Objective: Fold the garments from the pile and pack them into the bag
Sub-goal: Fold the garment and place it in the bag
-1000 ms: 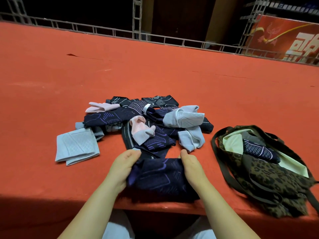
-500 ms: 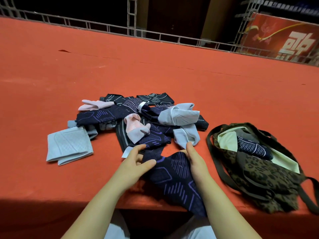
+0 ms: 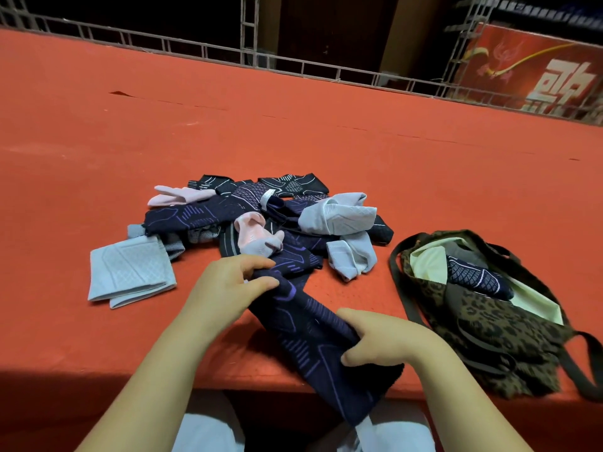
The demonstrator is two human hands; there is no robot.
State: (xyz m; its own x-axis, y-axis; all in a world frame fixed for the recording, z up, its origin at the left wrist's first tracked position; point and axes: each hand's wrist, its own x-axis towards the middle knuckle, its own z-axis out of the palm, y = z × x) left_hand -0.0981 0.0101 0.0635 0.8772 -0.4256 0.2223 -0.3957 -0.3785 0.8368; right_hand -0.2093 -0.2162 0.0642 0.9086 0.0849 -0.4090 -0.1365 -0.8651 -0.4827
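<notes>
A navy garment with purple lines (image 3: 313, 337) lies stretched diagonally over the near edge of the red table (image 3: 293, 132), its lower end hanging off. My left hand (image 3: 228, 288) pinches its upper end beside the pile. My right hand (image 3: 378, 337) grips it lower down near the table edge. The pile of garments (image 3: 261, 220), navy, black, pink and pale blue, lies just beyond my hands. The leopard-print bag (image 3: 496, 327) lies open at the right, with a navy patterned garment (image 3: 473, 278) inside against a pale green lining.
A folded pale blue garment (image 3: 130, 272) lies apart at the left of the pile. A metal railing (image 3: 293, 65) runs along the table's far edge, with a red banner (image 3: 535, 66) behind it. My pale trousers (image 3: 208, 432) show below the table edge.
The navy garment has been drawn out longer toward me. My right hand slid from its top edge down to its lower part; my left hand stayed at the upper end.
</notes>
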